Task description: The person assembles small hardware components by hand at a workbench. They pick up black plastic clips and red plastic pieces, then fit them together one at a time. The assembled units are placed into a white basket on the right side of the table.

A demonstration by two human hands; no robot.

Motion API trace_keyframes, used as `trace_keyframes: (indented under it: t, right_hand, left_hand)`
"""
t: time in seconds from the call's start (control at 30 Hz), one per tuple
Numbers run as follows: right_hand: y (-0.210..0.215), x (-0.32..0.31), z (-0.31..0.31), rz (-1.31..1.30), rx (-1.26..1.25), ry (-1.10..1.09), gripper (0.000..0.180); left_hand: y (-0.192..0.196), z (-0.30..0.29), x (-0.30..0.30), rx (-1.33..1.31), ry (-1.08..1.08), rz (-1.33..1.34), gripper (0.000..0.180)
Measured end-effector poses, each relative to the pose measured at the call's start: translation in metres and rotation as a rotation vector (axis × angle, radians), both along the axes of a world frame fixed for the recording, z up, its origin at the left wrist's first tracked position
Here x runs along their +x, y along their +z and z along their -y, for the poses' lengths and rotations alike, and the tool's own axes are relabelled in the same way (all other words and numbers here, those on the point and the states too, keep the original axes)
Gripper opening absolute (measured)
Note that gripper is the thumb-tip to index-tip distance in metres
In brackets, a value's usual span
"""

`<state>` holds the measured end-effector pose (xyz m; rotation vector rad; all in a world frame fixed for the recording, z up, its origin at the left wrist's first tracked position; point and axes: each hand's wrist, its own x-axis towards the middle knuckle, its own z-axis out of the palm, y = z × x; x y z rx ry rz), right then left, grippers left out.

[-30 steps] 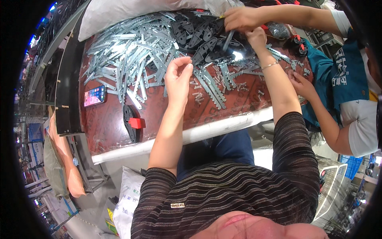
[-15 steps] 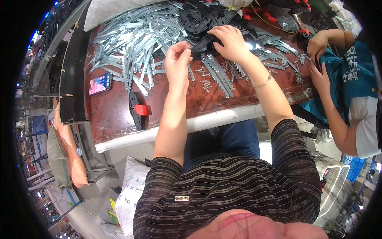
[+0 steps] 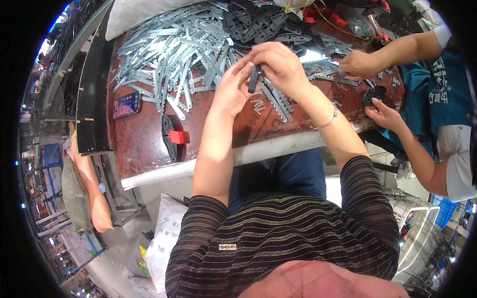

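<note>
My left hand (image 3: pixel 234 89) holds a narrow black plastic part (image 3: pixel 254 80), seen edge-on, between thumb and fingers. My right hand (image 3: pixel 282 68) is curled around its far side, its fingers closed on the same part; the fingertips are partly hidden. Just below the hands lie small metal springs (image 3: pixel 258 106) and toothed metal strips (image 3: pixel 277 100). Beyond them is a heap of flat black plastic shells (image 3: pixel 266 27). To the left spreads a large pile of silvery toothed strips (image 3: pixel 169 54).
A phone (image 3: pixel 126 105) and a black piece with a red block (image 3: pixel 177 137) lie on the brown table (image 3: pixel 141 154). At right, a co-worker's one hand (image 3: pixel 360 65) reaches over the strips; the other hand (image 3: pixel 385 114) holds a black part. A white sack (image 3: pixel 131 17) rests behind.
My right hand has drawn back from the black heap with a part, and my left hand has moved right to meet it. The co-worker's hands have separated, one reaching over the table.
</note>
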<state>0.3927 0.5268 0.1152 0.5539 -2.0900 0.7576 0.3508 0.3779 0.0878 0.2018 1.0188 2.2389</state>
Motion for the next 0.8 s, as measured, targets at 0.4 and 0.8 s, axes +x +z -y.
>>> trace_keyframes:
  t: [0.4, 0.8]
  right_hand:
    - [-0.028, 0.022, 0.015, 0.512, 0.350, -0.049, 0.016]
    - [-0.016, 0.030, -0.002, 0.675, -0.588, 0.180, 0.007]
  left_hand:
    - [-0.008, 0.016, -0.017, 0.259, 0.226, 0.238, 0.018]
    - [0.014, -0.003, 0.010, -0.382, 0.106, -0.333, 0.024]
